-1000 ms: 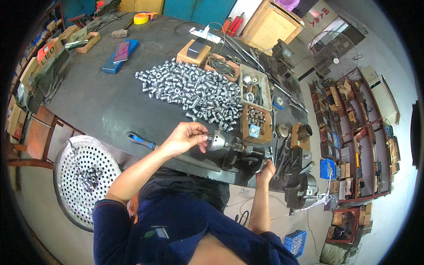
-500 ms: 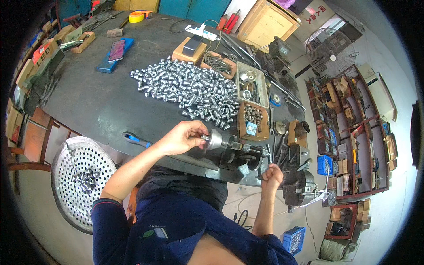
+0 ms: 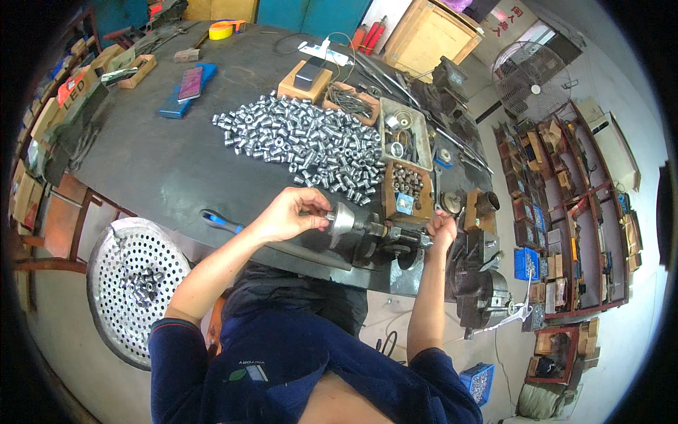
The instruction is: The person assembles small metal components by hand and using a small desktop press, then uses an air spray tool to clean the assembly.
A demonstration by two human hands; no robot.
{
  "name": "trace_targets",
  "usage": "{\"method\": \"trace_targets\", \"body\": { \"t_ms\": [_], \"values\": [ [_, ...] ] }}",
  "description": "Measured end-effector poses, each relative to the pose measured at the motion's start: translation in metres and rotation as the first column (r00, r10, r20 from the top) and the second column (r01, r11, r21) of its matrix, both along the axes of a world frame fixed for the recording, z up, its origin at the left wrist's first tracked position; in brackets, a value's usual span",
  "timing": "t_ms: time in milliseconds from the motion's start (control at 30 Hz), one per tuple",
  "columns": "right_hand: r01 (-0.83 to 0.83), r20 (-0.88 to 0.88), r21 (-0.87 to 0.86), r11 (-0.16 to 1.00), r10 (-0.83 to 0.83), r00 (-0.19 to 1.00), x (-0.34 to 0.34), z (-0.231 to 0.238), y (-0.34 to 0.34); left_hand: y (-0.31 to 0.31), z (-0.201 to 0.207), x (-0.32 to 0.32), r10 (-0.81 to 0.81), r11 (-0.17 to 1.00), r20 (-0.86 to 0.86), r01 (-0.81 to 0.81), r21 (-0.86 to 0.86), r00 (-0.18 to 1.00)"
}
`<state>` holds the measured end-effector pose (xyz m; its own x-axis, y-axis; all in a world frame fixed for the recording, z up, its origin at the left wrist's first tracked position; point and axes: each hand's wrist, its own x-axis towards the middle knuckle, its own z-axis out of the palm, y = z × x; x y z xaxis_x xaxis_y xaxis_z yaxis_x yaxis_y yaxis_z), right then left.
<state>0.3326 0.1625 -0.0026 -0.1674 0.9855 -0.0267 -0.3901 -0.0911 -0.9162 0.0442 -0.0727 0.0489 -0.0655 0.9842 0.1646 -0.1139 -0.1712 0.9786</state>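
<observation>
In front of me at the table's near edge is a metal bench fixture (image 3: 385,235) with a shiny cone-shaped head (image 3: 342,220) on its left end. My left hand (image 3: 302,213) is closed at that head, thumb and fingers pinching a small metal part (image 3: 330,216) mostly covered by the fingertips. At the fixture's right end, my right hand (image 3: 441,227) makes a fist round a lever handle, largely hidden by the fingers. Beyond the left hand spreads a big pile of short shiny steel sleeves (image 3: 304,141).
Behind the fixture stands a wooden box of small metal parts (image 3: 409,191); farther back is a pale tray (image 3: 406,134). A blue-handled tool (image 3: 220,221) lies left of my forearm. A perforated metal stool (image 3: 106,283) bears several parts. A vise (image 3: 484,293) is at right.
My right hand has swung up and away from me with the lever, from below the fixture's right end to beside it. My left hand stays at the cone-shaped head.
</observation>
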Motion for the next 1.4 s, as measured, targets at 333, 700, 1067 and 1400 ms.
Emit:
{"method": "trace_targets", "body": {
  "t_ms": [333,700,1067,1400],
  "values": [
    [0.140,0.115,-0.229,0.963,-0.116,0.987,0.013,-0.040,-0.041,0.002,-0.001,0.004,-0.007,1.000,0.002,0.007,-0.025,1.000],
    [0.012,0.105,0.095,0.995,-0.022,0.994,-0.001,0.010,-0.005,0.003,0.004,0.001,-0.029,0.984,0.114,0.048,-0.169,0.993],
    [0.005,-0.049,0.214,0.977,0.006,0.999,0.054,0.033,-0.092,-0.002,0.002,-0.002,-0.006,0.984,0.218,0.045,-0.173,0.976],
    [0.207,0.377,0.086,0.975,-0.224,0.899,0.022,-0.056,-0.013,-0.002,0.006,-0.003,0.011,0.985,0.238,0.030,-0.167,0.971]
  ]
}}
